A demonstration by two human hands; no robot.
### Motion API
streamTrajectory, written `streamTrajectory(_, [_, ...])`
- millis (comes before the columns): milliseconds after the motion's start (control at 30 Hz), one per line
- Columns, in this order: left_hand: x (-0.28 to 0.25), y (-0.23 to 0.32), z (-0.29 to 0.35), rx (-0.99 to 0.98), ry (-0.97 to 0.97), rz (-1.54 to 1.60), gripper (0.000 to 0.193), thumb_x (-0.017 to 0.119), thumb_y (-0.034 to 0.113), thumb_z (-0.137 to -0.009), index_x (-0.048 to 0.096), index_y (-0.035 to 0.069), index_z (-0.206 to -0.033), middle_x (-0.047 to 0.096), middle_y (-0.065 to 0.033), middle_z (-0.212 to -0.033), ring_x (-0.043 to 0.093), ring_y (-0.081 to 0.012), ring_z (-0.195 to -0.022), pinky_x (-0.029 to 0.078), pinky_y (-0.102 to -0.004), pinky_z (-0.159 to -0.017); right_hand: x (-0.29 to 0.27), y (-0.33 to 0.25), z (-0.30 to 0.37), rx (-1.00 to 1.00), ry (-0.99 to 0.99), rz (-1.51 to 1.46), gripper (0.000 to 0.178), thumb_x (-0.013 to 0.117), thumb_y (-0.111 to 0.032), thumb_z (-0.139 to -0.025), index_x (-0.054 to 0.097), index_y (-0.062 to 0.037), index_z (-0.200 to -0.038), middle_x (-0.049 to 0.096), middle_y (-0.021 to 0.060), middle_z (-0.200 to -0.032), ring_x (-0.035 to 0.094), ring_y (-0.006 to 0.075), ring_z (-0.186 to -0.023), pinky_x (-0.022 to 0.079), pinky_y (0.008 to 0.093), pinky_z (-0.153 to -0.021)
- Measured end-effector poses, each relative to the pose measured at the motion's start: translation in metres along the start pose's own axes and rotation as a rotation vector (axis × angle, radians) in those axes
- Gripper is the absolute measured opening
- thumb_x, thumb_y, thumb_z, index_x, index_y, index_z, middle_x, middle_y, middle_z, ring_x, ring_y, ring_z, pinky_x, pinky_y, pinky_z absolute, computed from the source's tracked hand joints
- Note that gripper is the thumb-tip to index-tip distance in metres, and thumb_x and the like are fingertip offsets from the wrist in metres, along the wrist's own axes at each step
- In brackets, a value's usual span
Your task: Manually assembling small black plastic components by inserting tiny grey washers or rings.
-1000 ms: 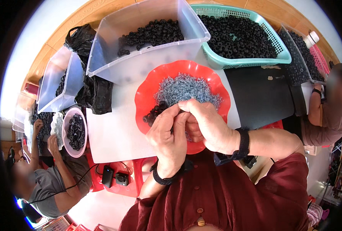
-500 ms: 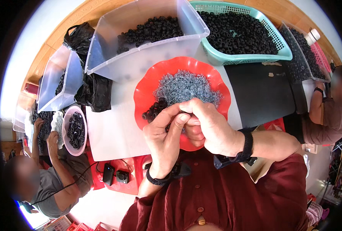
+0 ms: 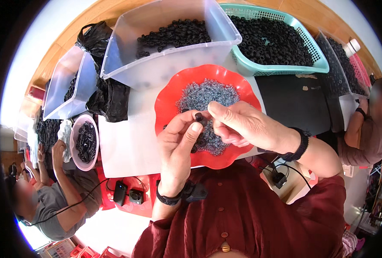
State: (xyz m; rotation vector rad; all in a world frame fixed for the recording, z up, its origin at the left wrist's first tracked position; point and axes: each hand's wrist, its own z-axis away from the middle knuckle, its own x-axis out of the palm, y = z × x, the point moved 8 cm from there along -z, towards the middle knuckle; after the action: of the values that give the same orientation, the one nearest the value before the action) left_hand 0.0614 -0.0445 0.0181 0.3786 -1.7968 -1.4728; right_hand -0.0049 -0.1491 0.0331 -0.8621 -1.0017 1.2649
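Observation:
My left hand pinches a small black ring-like piece between thumb and fingertips, above a red scalloped dish. Close beside it, my right hand has its fingers curled in and its thumb pressed toward them; whatever they grip is hidden. Below both hands, the dish holds a heap of small shiny blue-grey pieces, too fine to name. A few more black pieces lie in the dish, partly covered by my left hand.
Behind the dish stand a clear plastic bin and a turquoise basket, both with many black pieces. A black plastic bag and a pink bowl are at left. A dark board lies at right. Co-workers sit on both sides.
My right hand has drawn away to the right from my left hand. The black piece, hidden before, now shows in my left fingertips. The whole view has shifted slightly.

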Motion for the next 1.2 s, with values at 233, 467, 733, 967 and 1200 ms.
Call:
streamTrajectory(233, [0.008,0.026,0.005,0.241,0.065,-0.651,0.019,0.06,-0.002,-0.086,0.061,-0.002,-0.105,0.066,-0.0108,-0.093,0.063,-0.0166,-0.083,0.049,-0.0264,-0.074,0.004,-0.051,0.008,-0.621,0.166,1.01,0.025,0.054,-0.024,-0.093,0.047,-0.0011,-0.085,0.055,0.0165,-0.064,0.057,0.0369,-0.059,0.042,0.0438,-0.052])
streamTrajectory(467, [0.012,0.019,0.008,0.246,0.065,-0.6,0.019,0.063,-0.004,-0.084,0.06,-0.002,-0.103,0.065,-0.0105,-0.09,0.063,-0.0166,-0.081,0.05,-0.0266,-0.074,0.01,-0.05,0.008,-0.677,0.054,1.056,0.023,0.057,-0.019,-0.091,0.047,0.0,-0.083,0.057,0.0169,-0.07,0.059,0.0362,-0.063,0.044,0.0439,-0.052])
streamTrajectory(733, [0.011,0.003,0.004,0.088,0.025,-0.131,0.015,0.058,-0.003,-0.09,0.057,-0.002,-0.105,0.062,-0.0056,-0.097,0.058,-0.0096,-0.09,0.048,-0.0225,-0.081,-0.001,-0.046,0.004,-0.539,0.103,0.855,0.024,0.054,-0.018,-0.093,0.05,0.0005,-0.079,0.056,0.0183,-0.063,0.057,0.0385,-0.06,0.041,0.044,-0.051])
streamTrajectory(967, [0.017,0.029,0.012,0.412,0.062,-0.584,0.018,0.065,-0.008,-0.081,0.061,-0.001,-0.097,0.064,-0.0096,-0.088,0.062,-0.0159,-0.076,0.05,-0.026,-0.067,0.004,-0.046,0.004,-0.567,0.089,0.714,0.027,0.053,-0.012,-0.094,0.051,0.0015,-0.07,0.051,0.0201,-0.058,0.053,0.0374,-0.052,0.038,0.0412,-0.045])
streamTrajectory(1200, [0.028,0.034,0.021,0.624,0.099,-0.75,0.022,0.065,-0.01,-0.075,0.061,-0.001,-0.094,0.064,-0.0128,-0.087,0.062,-0.0287,-0.076,0.051,-0.0335,-0.065,0.005,-0.033,0.008,-0.533,0.145,0.576,0.021,0.052,-0.011,-0.095,0.054,0.0028,-0.08,0.051,0.0146,-0.059,0.054,0.0279,-0.049,0.038,0.0348,-0.046])
